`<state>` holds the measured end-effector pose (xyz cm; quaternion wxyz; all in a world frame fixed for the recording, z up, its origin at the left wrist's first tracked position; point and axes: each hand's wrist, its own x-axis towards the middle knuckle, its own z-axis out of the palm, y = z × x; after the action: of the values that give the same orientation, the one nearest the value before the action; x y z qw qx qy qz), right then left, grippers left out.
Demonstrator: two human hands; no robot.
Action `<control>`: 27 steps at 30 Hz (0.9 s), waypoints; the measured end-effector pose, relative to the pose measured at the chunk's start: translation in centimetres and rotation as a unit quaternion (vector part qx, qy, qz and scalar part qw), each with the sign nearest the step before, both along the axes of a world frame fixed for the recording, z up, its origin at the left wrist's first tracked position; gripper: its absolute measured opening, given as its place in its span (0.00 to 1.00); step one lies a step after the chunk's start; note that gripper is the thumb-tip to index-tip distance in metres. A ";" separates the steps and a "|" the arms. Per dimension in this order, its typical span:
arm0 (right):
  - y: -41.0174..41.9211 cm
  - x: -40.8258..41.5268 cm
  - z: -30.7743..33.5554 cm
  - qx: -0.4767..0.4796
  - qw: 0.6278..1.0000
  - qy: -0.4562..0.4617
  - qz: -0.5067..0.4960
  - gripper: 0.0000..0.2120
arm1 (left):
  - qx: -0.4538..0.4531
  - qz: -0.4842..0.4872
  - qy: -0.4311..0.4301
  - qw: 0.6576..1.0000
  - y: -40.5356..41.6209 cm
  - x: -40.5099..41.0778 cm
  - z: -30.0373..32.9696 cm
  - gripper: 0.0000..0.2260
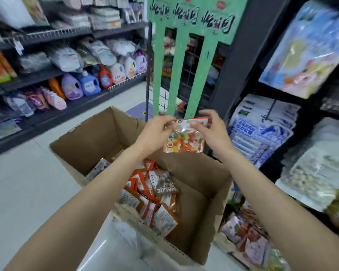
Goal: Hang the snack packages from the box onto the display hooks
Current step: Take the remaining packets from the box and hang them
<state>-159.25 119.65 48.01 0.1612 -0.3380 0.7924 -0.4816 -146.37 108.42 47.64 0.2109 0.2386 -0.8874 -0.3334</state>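
Note:
Both hands hold one clear snack package [185, 141] with colourful candy and a red top strip, raised above the open cardboard box [90, 141]. My left hand [157, 130] pinches the top left corner. My right hand [209, 128] pinches the top right corner. Several orange and white snack packages [149, 194] lie inside the box. Just behind the held package stands the green display stand [198, 61] with its vertical strips in front of a wire grid; its hooks are not clearly visible.
Dark shelves with detergent bottles [90, 83] run along the left across a pale tiled floor [24, 184]. On the right, a black rack [294, 124] carries hanging bags close to my right arm. More packets [245, 237] lie low at the right of the box.

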 end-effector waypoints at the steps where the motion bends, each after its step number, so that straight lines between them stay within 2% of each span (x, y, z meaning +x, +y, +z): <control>1: 1.2 -0.7 1.0 -0.019 1.000 -0.002 -0.007 0.10 | 0.011 -0.011 0.013 1.000 0.8 -1.1 0.8 0.06; 2: 2.4 -1.4 2.0 -0.037 0.999 0.004 -0.022 0.05 | 0.023 -0.022 0.028 0.999 1.7 -2.3 1.8 0.05; 7: 9.6 -5.2 6.5 -0.134 0.987 0.041 -0.076 0.10 | 0.064 -0.092 0.123 0.986 7.3 -8.7 6.5 0.02; 11: 16.1 -7.4 10.2 -0.201 0.971 0.068 -0.112 0.03 | 0.083 -0.145 0.176 0.970 13.2 -13.6 10.6 0.02; 14: 20.9 -9.3 12.9 -0.223 0.957 0.104 -0.153 0.02 | 0.093 -0.183 0.193 0.959 17.8 -17.1 13.2 0.05; 21: 31.5 -14.3 15.8 -0.267 0.912 0.133 -0.283 0.03 | 0.016 -0.245 0.230 0.942 28.8 -24.8 17.7 0.06; 24: 35.6 -16.3 16.2 -0.280 0.886 0.141 -0.342 0.03 | 0.024 -0.278 0.230 0.932 33.5 -27.8 18.5 0.06; 27: 39.2 -18.4 16.8 -0.288 0.874 0.153 -0.360 0.05 | 0.044 -0.290 0.220 0.930 37.4 -30.4 19.3 0.08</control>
<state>-177.61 158.81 64.85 -0.2505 -0.1306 0.7003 -0.6556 -176.78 145.82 66.97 0.2846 -0.0995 -0.8338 -0.4625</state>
